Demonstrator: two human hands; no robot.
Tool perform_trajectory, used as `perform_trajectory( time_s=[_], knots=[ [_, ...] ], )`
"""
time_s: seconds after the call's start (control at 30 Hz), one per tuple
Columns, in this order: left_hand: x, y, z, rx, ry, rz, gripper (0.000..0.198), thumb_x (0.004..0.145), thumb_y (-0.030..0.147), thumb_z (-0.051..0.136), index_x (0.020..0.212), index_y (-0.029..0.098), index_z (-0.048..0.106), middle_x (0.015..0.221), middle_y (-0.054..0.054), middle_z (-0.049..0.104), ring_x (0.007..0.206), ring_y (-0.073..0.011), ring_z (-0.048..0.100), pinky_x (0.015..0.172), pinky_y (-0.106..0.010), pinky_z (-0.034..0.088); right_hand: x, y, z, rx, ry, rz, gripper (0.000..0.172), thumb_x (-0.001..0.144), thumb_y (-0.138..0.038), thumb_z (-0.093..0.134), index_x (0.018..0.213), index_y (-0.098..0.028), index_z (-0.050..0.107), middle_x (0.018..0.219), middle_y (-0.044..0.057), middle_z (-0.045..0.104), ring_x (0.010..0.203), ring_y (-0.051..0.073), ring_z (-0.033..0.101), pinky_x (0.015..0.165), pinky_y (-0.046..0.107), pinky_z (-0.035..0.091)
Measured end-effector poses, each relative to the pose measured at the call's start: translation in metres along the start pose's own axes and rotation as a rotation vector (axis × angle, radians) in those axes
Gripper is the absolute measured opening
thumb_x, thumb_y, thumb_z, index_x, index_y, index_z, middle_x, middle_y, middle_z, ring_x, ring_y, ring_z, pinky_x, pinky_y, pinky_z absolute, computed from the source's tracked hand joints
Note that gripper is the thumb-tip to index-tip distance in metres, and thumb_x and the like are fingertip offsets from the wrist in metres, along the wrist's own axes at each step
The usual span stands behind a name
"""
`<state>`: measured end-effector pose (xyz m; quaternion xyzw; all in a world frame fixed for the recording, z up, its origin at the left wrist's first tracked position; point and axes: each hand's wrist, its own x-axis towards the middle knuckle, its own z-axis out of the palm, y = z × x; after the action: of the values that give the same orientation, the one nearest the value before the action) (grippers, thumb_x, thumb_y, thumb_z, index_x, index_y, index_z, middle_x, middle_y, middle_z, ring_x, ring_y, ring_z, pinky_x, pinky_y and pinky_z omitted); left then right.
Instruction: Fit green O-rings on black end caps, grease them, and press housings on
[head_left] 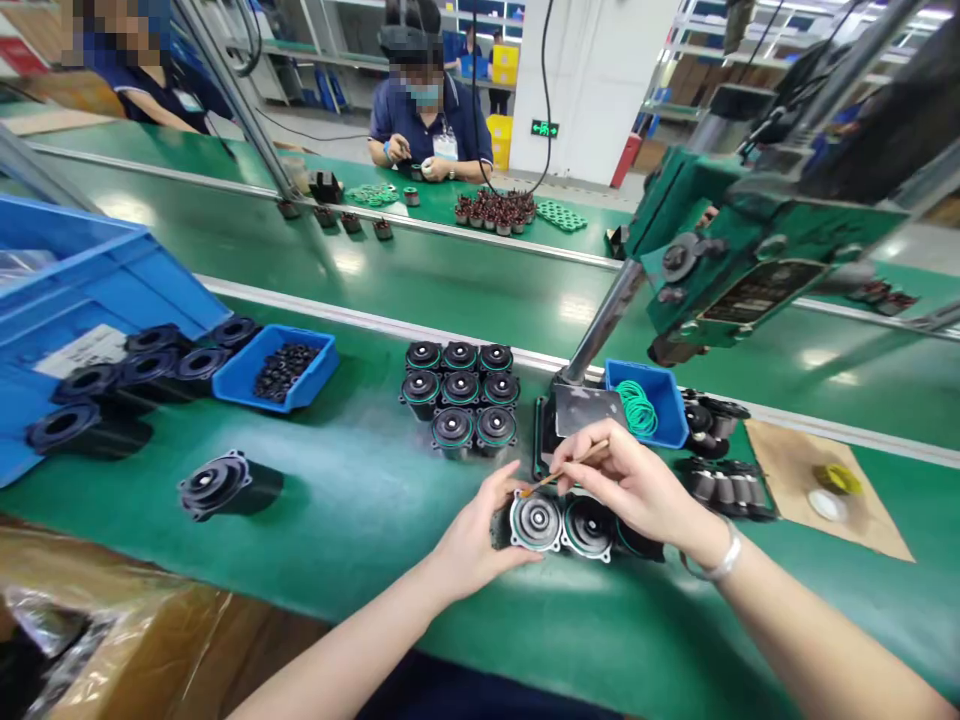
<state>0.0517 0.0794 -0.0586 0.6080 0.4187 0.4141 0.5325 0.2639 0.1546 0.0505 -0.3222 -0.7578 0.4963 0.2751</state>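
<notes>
In the head view, my left hand grips the left side of a round motor housing with a pale metal flange, thumb in front and fingers behind. My right hand pinches a thin wooden stick. The stick's orange tip is at the flange's upper left edge, near my left fingertips; whether it touches cannot be made out. A second housing, with a dark face, stands against the first one's right side. A third dark housing is partly hidden under my right hand.
Several black housings with green rings stand in rows behind my hands. A green press overhangs the right side. Blue bins hold green rings and small black parts. A lone housing lies left. A co-worker sits opposite.
</notes>
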Motion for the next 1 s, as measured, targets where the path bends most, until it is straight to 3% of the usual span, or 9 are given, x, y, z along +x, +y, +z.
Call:
perform_trajectory(
  time_s=[0.23,0.37,0.5,0.6,0.73,0.83,1.0],
  knots=[
    [0.001,-0.003,-0.002,0.017,-0.016,0.002,0.100,0.073,0.030,0.084,0.151,0.025,0.022,0.130,-0.012,0.060,0.125,-0.0280,0.058,0.111,-0.048,0.043,0.014,-0.005,-0.004,-0.148,-0.135,-0.001,0.013,0.100,-0.033,0.047,0.102,-0.020,0.046,0.101,0.006,0.064,0.081,0.009,0.066,0.073,0.024,0.057],
    [0.001,-0.006,-0.003,0.019,-0.026,0.014,0.099,0.074,0.029,0.084,0.151,0.026,0.021,0.131,-0.012,0.059,0.125,-0.0279,0.058,0.111,-0.048,0.043,0.017,-0.011,-0.004,-0.352,-0.158,-0.049,0.010,0.100,-0.030,0.046,0.104,-0.021,0.047,0.096,0.004,0.064,0.080,0.010,0.063,0.073,0.025,0.055],
    [0.001,-0.003,-0.002,0.015,-0.022,0.024,0.099,0.074,0.027,0.083,0.151,0.026,0.020,0.131,-0.011,0.060,0.126,-0.0279,0.058,0.111,-0.049,0.043,0.006,-0.020,-0.002,-0.550,-0.132,-0.062,0.007,0.100,-0.026,0.044,0.104,-0.021,0.048,0.091,0.003,0.063,0.075,0.011,0.062,0.067,0.025,0.051],
    [0.000,-0.001,-0.001,0.052,-0.002,0.029,0.098,0.074,0.026,0.083,0.150,0.026,0.022,0.130,-0.011,0.061,0.124,-0.0281,0.059,0.110,-0.048,0.044,-0.011,-0.026,0.003,-0.546,-0.099,-0.009,0.005,0.099,-0.024,0.044,0.104,-0.023,0.046,0.079,0.000,0.062,0.066,0.010,0.060,0.061,0.023,0.049],
    [-0.003,-0.002,0.003,0.125,0.033,0.059,0.097,0.075,0.026,0.082,0.150,0.025,0.021,0.127,-0.011,0.063,0.121,-0.0278,0.061,0.106,-0.046,0.047,-0.033,-0.027,0.021,-0.433,-0.005,0.024,0.007,0.099,-0.023,0.048,0.105,-0.025,0.044,0.075,-0.002,0.064,0.065,0.009,0.065,0.060,0.020,0.052],
    [-0.004,-0.004,0.005,0.173,0.052,0.094,0.097,0.077,0.024,0.081,0.151,0.026,0.018,0.127,-0.010,0.062,0.120,-0.0265,0.061,0.105,-0.045,0.048,-0.044,-0.023,0.041,-0.394,0.111,-0.033,0.010,0.098,-0.023,0.052,0.105,-0.026,0.045,0.078,-0.002,0.067,0.068,0.010,0.069,0.063,0.020,0.055],
    [-0.005,-0.005,0.005,0.214,0.058,0.125,0.102,0.074,0.022,0.083,0.151,0.028,0.016,0.127,-0.008,0.062,0.119,-0.0256,0.062,0.104,-0.043,0.049,-0.048,-0.019,0.059,-0.341,0.401,-0.163,0.018,0.094,-0.018,0.059,0.102,-0.025,0.045,0.087,0.002,0.070,0.077,0.013,0.073,0.068,0.024,0.060]
  ],
)
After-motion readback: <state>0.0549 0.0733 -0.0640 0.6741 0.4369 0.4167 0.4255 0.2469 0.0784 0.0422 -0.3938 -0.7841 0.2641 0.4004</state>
